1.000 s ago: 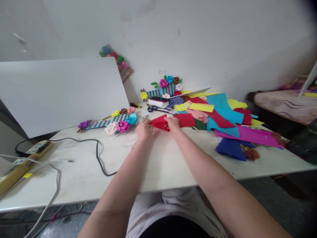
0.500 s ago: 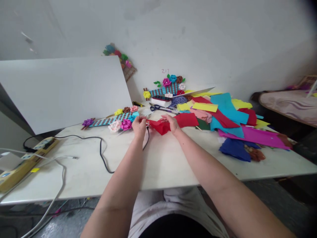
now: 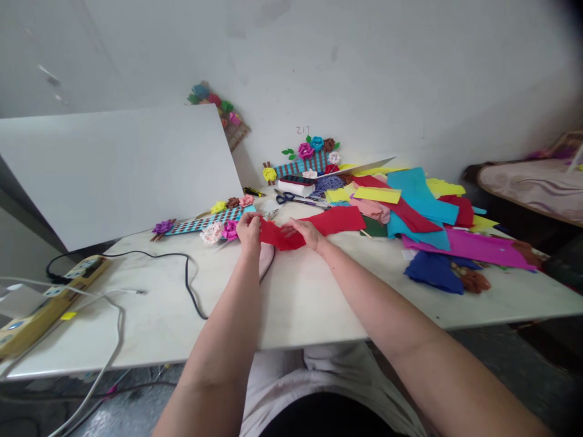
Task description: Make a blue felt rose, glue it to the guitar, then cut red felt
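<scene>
A long red crepe paper strip (image 3: 334,221) stretches across the middle of the table. Its left end is pinched in the closed fingers of my left hand (image 3: 249,229), just above the tabletop. My right hand (image 3: 306,233) rests over the strip's middle, fingers stretched out towards the left and thumb side partly hidden. Just beyond my left hand lies a woven blue-and-brown strip (image 3: 200,223) trimmed with paper flowers, among them a magenta flower (image 3: 230,229) and a pale pink one. A black cord (image 3: 268,267) passes beneath the red paper beside my left forearm.
Heaped crepe paper (image 3: 421,200) in several colours covers the right side. Behind the red strip lie dark-handled scissors (image 3: 286,198), a phone (image 3: 296,180) on a white box and a yellow cutter (image 3: 253,191). A power strip (image 3: 50,303) with cables occupies the left; a white board (image 3: 122,170) leans behind.
My left hand has moved slightly left and towards me, drawing the red strip's end along. The strip now spreads flatter between my hands. My right hand has shifted slightly left, its fingers lower over the paper.
</scene>
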Action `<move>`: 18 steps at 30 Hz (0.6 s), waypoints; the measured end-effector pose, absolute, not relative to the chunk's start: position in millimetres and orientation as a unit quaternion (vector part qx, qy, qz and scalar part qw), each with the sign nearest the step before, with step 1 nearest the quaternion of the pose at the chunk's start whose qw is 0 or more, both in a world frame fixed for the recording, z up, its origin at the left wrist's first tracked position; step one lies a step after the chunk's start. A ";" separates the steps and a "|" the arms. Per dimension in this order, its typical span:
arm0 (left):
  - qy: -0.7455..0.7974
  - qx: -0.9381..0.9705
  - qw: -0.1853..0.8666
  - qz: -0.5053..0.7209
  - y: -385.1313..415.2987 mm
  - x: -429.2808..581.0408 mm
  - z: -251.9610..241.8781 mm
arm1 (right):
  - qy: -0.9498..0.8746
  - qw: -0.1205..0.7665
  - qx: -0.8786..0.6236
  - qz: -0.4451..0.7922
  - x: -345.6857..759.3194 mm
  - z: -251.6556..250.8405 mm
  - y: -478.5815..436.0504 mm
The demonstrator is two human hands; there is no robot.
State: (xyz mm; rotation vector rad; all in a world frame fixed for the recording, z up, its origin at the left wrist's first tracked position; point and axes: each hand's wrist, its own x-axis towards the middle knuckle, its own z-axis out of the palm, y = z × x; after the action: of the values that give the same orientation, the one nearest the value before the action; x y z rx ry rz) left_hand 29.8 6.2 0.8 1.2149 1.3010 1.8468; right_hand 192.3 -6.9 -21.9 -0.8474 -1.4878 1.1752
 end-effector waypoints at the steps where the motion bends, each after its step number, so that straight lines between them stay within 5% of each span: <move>1: 0.494 0.473 0.264 0.680 6.2 29.8 0.3 | -0.621 0.516 -0.346 0.478 191.9 -20.3 -8.1; 10: 0.574 0.610 0.072 0.542 -2.1 36.1 3.9 | -0.715 0.450 -0.341 0.412 181.0 3.0 -29.0; 15: 0.537 0.651 0.057 0.534 -3.2 41.1 1.7 | -0.659 0.492 -0.436 0.365 174.1 2.5 -21.9; 18: 0.500 0.642 0.090 0.575 -0.5 42.0 -1.1 | -0.567 0.519 -0.465 0.438 178.8 -0.8 -13.7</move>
State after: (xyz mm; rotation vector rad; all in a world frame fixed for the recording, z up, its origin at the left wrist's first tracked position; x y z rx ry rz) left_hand 42.0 -0.5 -1.1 1.9079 1.4875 1.7084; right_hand 178.8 -13.7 -0.8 -1.1158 -1.3603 1.0512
